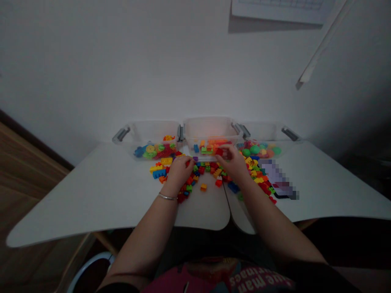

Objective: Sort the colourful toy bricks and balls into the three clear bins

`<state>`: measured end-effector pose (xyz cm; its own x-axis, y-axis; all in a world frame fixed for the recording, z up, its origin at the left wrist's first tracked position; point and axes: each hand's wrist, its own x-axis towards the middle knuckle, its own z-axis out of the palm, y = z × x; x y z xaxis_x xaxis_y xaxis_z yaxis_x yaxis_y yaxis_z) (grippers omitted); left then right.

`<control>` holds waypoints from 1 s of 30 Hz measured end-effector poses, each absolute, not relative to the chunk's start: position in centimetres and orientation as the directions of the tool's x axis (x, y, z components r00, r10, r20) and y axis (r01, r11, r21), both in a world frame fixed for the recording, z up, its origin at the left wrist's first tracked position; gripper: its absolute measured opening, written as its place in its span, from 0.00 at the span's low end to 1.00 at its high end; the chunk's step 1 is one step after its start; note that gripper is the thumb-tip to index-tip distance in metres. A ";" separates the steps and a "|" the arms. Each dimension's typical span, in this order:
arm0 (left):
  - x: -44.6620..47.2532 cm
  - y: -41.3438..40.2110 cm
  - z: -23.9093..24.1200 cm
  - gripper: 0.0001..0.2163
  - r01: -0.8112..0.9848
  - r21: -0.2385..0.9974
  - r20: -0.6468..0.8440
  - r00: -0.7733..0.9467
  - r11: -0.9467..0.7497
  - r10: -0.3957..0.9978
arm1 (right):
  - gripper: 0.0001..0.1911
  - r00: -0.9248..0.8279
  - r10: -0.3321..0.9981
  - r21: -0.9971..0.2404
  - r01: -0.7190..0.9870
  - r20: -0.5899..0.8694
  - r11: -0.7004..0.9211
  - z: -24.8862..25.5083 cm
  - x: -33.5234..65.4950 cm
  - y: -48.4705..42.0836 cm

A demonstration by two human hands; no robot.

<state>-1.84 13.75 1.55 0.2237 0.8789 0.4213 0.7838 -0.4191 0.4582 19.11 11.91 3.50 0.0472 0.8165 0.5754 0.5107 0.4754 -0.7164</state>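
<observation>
My right hand (pixel 232 160) pinches a red toy brick (pixel 219 151) at the front wall of the middle clear plastic bin (pixel 210 122). My left hand (pixel 181 170) is closed over the pile of toy bricks, its thumb and fingers pressed together. What it holds, if anything, is too small to make out. Just beyond its fingertips shows a purple brick (pixel 195 158). Loose bricks in several colours spread under and between both hands, among them an orange brick (pixel 203 187) lying apart. Inside the middle bin are orange, green and blue bricks.
The left clear bin (pixel 152 126) contains mixed colourful pieces; the right bin (pixel 262 128) contains green balls and other pieces. A phone (pixel 279 179), partly pixelated, lies right of the pile. A seam divides the white table (pixel 106 183). Behind the bins stands a wall (pixel 152 61).
</observation>
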 end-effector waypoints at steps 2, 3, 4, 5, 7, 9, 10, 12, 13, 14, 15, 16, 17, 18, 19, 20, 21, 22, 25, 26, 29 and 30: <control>-1.9 13.9 1.4 0.12 0.787 0.454 0.425 0.219 -0.417 0.878 | 0.13 0.087 0.814 -0.735 0.493 0.574 0.465 5.3 19.9 13.1; -2.0 13.9 1.4 0.12 0.789 0.452 0.427 0.218 -0.416 0.878 | 0.14 0.089 0.797 -0.716 0.508 0.597 0.479 6.2 20.3 13.8; -2.0 13.9 1.3 0.12 0.791 0.449 0.427 0.219 -0.416 0.877 | 0.14 0.074 0.774 -0.676 0.543 0.629 0.498 7.0 20.6 14.5; -2.0 14.0 1.3 0.11 0.792 0.446 0.429 0.219 -0.416 0.876 | 0.15 0.049 0.748 -0.625 0.586 0.662 0.515 7.7 20.9 15.2; -2.1 13.9 1.3 0.11 0.792 0.443 0.433 0.222 -0.420 0.874 | 0.16 -0.029 0.716 -0.518 0.670 0.698 0.532 8.8 21.2 16.5; -2.1 13.9 1.3 0.12 0.786 0.449 0.436 0.221 -0.424 0.872 | 0.17 -0.100 0.714 -0.435 0.732 0.693 0.525 9.3 21.2 17.7; -2.1 13.8 1.3 0.12 0.783 0.454 0.436 0.220 -0.425 0.872 | 0.18 -0.126 0.721 -0.409 0.752 0.681 0.517 9.5 21.1 18.2; -2.1 13.8 1.4 0.11 0.782 0.459 0.435 0.214 -0.421 0.874 | 0.20 -0.171 0.744 -0.377 0.776 0.646 0.506 9.7 20.5 18.8; -2.1 13.8 1.4 0.11 0.786 0.457 0.434 0.212 -0.417 0.875 | 0.21 -0.198 0.760 -0.365 0.784 0.620 0.502 9.8 20.1 19.0; -2.1 13.8 1.4 0.11 0.789 0.453 0.433 0.211 -0.414 0.876 | 0.21 -0.229 0.779 -0.351 0.793 0.584 0.497 9.9 19.6 19.0; -2.1 13.8 1.3 0.11 0.792 0.449 0.433 0.211 -0.413 0.876 | 0.20 -0.265 0.800 -0.333 0.805 0.538 0.491 10.0 19.1 18.9; -2.1 13.9 1.3 0.11 0.793 0.446 0.433 0.214 -0.414 0.876 | 0.18 -0.302 0.822 -0.308 0.820 0.483 0.482 10.0 18.6 18.7; -2.1 13.9 1.3 0.11 0.792 0.446 0.433 0.216 -0.416 0.875 | 0.17 -0.331 0.841 -0.278 0.838 0.427 0.470 10.1 18.2 18.5; -2.1 13.9 1.3 0.11 0.789 0.448 0.435 0.217 -0.419 0.874 | 0.16 -0.344 0.859 -0.244 0.858 0.380 0.452 10.2 17.8 18.2; -2.1 13.9 1.2 0.11 0.786 0.451 0.436 0.218 -0.422 0.873 | 0.15 -0.345 0.872 -0.209 0.878 0.347 0.431 10.2 17.5 18.0; -2.1 13.9 1.3 0.11 0.783 0.454 0.438 0.219 -0.424 0.872 | 0.16 -0.334 0.882 -0.175 0.897 0.331 0.406 10.2 17.2 17.7; -2.1 13.9 1.3 0.11 0.781 0.457 0.439 0.219 -0.426 0.872 | 0.19 -0.318 0.888 -0.144 0.913 0.331 0.380 10.1 17.0 17.5; -2.0 13.8 1.3 0.11 0.779 0.460 0.438 0.219 -0.426 0.872 | 0.21 -0.300 0.891 -0.120 0.926 0.340 0.357 10.1 16.9 17.4; -2.0 13.7 1.5 0.12 0.777 0.465 0.434 0.217 -0.424 0.874 | 0.27 -0.266 0.893 -0.094 0.943 0.362 0.319 9.8 16.7 17.4; -2.0 13.7 1.5 0.12 0.777 0.466 0.433 0.216 -0.423 0.875 | 0.28 -0.263 0.895 -0.100 0.943 0.361 0.317 9.8 16.8 17.5; -1.9 13.6 1.6 0.12 0.778 0.466 0.431 0.217 -0.422 0.876 | 0.31 -0.281 0.890 -0.166 0.919 0.360 0.357 9.8 17.0 18.0; -1.9 13.6 1.6 0.12 0.777 0.467 0.428 0.218 -0.422 0.877 | 0.31 -0.288 0.883 -0.200 0.904 0.370 0.378 9.8 17.1 18.2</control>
